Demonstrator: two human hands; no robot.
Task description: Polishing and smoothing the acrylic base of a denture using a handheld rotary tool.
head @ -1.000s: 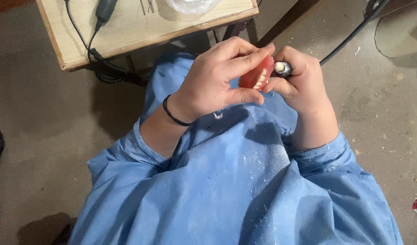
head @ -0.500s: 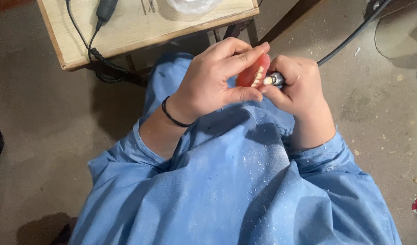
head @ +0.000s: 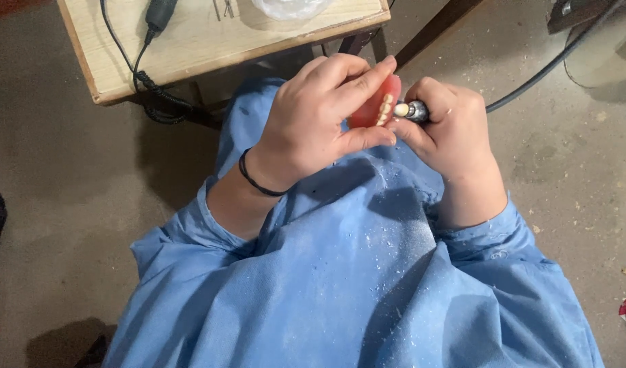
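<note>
Over the lap, near the bench (head: 211, 51), the left hand (head: 313, 126) is clamped around a pink denture (head: 376, 109) — teeth facing right — where the right hand (head: 452, 126) grips a grinding tool (head: 412, 110), tip touching the teeth.

Both hands (head: 313, 123) (head: 449, 129) raised together, fingers (head: 357, 75) curled

A person in a loose blue gown (head: 340, 286) dusted with white specks, its sleeves pushed up the forearms, with a thin black band (head: 255, 178) around the left wrist and both hands bare.
</note>
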